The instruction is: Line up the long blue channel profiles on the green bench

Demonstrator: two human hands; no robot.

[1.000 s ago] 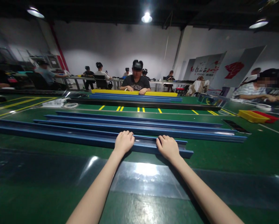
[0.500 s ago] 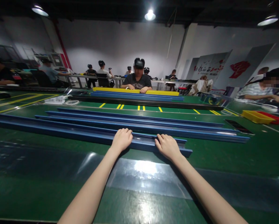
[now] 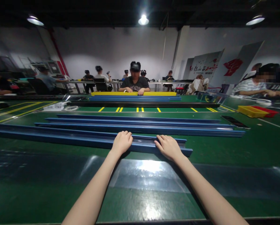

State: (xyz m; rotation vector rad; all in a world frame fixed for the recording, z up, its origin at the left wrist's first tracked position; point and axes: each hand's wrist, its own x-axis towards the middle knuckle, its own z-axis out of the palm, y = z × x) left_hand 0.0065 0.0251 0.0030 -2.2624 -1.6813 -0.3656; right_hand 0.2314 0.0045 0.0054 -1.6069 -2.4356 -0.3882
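Note:
A long blue channel strip (image 3: pixel 143 147) lies slightly slanted across the green table, its hollow side up and its right end close to me. My left hand (image 3: pixel 123 142) is closed over it, fingers curled across its far edge. Closer to the right end, my right hand (image 3: pixel 169 147) grips the same strip, with fingertips inside the channel. Both thumbs are mostly hidden. Just beyond lie more blue channel strips (image 3: pixel 158 128), roughly parallel. Between my forearms and beneath them, a clear plastic sheet (image 3: pixel 140 181) stretches across the table and reflects the lamps.
Farther back lie a long black strip (image 3: pixel 142 104) and a yellow strip (image 3: pixel 158 93), where a co-worker (image 3: pixel 135 82) sits facing me. To the right are a dark phone-like slab (image 3: pixel 235 122), a yellow tray (image 3: pixel 249 112) and a red tray (image 3: pixel 271 113). Another person (image 3: pixel 254 87) works there.
My view has tilted and shifted slightly, so the background sits lower and further left. Both hands keep their hold on the blue channel strip, whose left part appears lower in view.

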